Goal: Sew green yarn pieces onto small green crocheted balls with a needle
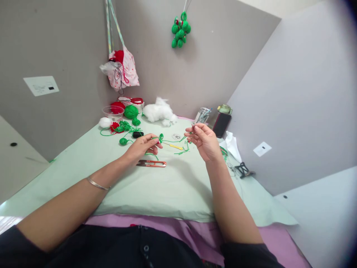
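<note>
My left hand [147, 144] is closed on a small green crocheted piece [161, 137], with its thumb and forefinger pinched together. A strand of green yarn [175, 141] runs from this piece toward my right hand [204, 139], whose thumb and forefinger are pinched on the yarn. Between the hands, a yellow-handled crochet hook [176, 146] lies above the cloth, with cut green yarn ends around it. Orange thread snips [153, 163] rest just below my left hand.
Green yarn balls [131, 111], a clear bowl [113, 108] and white stuffing [157, 111] are at the back left. A black phone [222, 124], a pen cup [202, 116] and a black stand [244, 170] are on the right. Green crocheted pieces [180, 31] hang above.
</note>
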Motion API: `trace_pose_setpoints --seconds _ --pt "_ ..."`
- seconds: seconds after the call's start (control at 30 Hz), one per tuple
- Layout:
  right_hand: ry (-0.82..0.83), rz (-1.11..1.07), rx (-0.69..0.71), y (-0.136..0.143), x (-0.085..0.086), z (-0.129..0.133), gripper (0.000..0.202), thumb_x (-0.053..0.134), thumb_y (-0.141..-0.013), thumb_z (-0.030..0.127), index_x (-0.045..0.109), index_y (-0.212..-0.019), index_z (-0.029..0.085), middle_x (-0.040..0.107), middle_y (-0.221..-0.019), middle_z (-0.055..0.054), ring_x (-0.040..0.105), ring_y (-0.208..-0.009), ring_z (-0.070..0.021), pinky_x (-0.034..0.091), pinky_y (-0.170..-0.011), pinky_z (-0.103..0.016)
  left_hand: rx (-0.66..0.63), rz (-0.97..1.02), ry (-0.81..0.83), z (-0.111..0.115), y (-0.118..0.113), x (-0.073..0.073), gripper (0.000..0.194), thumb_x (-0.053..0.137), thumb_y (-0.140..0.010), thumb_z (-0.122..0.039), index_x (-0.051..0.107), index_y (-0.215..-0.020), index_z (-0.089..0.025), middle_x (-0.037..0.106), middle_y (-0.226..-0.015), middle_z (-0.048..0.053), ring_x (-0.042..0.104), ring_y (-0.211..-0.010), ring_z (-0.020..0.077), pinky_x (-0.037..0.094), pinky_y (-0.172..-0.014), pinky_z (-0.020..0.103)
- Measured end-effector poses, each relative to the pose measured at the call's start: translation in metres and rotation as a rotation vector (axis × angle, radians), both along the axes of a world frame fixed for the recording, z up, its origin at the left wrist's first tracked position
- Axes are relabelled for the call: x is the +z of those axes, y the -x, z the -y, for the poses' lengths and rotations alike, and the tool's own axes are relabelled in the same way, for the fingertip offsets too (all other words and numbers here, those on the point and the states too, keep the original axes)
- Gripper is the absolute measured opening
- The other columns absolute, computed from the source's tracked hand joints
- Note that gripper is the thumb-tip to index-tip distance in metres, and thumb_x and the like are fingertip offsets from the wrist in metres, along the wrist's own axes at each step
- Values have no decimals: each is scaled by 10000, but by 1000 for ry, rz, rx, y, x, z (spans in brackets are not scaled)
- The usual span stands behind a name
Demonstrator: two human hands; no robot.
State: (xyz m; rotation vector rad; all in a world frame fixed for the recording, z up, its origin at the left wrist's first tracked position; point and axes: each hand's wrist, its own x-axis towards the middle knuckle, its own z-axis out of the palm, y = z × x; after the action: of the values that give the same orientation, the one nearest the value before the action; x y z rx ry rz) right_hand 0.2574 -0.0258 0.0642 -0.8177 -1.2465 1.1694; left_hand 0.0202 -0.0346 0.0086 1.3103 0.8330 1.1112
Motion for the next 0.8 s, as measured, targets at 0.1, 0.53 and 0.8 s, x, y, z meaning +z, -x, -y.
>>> trace_pose_setpoints --seconds 0.1,0.53,0.8 --pt "7 7 4 0 -2 -2 328 767 -705 408 580 -873 198 697 -769 9 677 -673 -108 526 -588 -201 44 39 46 -3 2 -1 283 714 -753 -416 624 -846 -164 603 -732 -8 563 -647 100 491 -694 239" --pt "-237 1072 -294 10 -44 -20 139 542 -842 222 680 -844 202 699 -756 -17 578 -627 -131 417 -646 -267 69 149 170 -8 4 -2 258 750 -705 -329 656 -850 -137 569 -750 -9 543 -642 78 487 -659 212" --pt "-567 1123 364 48 -61 8 207 658 -841 267 666 -1038 202 657 -976 -48 582 -878 -149 434 -786 -255 68 166 147 -8 4 -3 293 768 -696 -323 677 -893 -126 573 -720 -11 545 -641 86 480 -653 220"
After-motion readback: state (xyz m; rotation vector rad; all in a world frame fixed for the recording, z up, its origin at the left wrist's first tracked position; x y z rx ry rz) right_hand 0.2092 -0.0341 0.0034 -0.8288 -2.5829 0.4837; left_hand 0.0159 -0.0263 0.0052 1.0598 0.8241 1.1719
